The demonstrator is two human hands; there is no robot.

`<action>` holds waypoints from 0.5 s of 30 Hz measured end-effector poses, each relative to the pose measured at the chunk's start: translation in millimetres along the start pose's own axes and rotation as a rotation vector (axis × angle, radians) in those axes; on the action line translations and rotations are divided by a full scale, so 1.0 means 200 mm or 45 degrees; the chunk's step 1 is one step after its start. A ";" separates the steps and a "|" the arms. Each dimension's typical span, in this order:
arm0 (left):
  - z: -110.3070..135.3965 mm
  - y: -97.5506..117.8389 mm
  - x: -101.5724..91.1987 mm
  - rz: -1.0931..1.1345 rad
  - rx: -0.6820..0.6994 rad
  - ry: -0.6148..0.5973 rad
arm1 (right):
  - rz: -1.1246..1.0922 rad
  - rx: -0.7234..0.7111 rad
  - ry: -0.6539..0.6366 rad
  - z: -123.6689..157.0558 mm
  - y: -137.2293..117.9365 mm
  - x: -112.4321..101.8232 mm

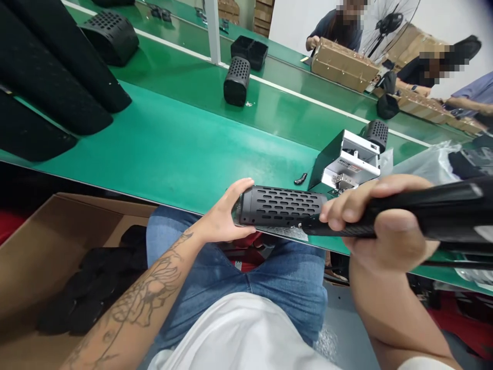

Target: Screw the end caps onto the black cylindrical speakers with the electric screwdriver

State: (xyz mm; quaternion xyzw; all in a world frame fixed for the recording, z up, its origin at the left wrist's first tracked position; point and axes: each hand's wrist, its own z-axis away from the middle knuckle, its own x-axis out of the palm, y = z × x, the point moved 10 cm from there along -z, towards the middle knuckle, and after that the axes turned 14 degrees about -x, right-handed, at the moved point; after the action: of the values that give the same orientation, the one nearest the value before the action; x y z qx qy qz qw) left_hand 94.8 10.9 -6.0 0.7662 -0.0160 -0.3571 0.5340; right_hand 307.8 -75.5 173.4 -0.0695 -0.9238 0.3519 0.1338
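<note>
My left hand (225, 213) cups the left end of a black perforated cylinder (281, 205), thumb under it and fingers over its end cap. My right hand (385, 226) is closed round a long black sleeve or tube (442, 210) that runs off to the right and meets the cylinder's other end. Both are held just above the near edge of the green table (173, 149), over my lap.
A small grey-white machine (348, 162) stands behind the cylinder. More black perforated shells (236, 79) and long black sleeves (50, 77) lie on the table. An open cardboard box (57, 257) with black parts is at my left. Other people work at cartons (342, 64) across the table.
</note>
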 end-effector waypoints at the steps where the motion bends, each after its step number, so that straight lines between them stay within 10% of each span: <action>1: -0.01 0.01 0.00 0.000 0.020 0.005 | -0.007 0.004 -0.015 0.01 0.03 0.02; 15: -0.06 0.00 -0.03 0.055 -0.009 -0.051 | -0.037 0.062 -0.239 0.03 0.15 0.12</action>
State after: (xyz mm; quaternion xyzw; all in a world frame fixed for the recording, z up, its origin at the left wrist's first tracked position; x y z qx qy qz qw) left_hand 97.6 22.9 -1.0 0.7565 -0.0421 -0.3609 0.5437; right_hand 284.4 -52.0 153.8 -0.0195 -0.9243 0.3774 0.0532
